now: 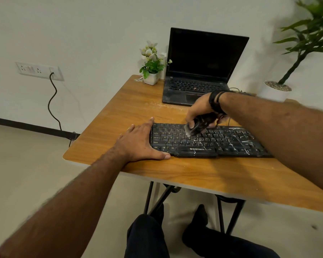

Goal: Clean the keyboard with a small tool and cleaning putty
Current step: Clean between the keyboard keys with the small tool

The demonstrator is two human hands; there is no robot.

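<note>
Near the wooden table's (175,170) front edge, the black dusty keyboard (209,141) lies lengthwise left to right. Left hand (138,142), fingers spread, braces its left end. Right hand (201,112) grips a small dark brush (195,127), bristles down on the keys.

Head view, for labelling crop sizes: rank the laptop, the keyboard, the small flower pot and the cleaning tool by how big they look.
1. laptop and keyboard: alike in extent, and the keyboard sits nearer, so unranked.
2. flower pot.
3. cleaning tool, partly hidden in the right hand.
</note>
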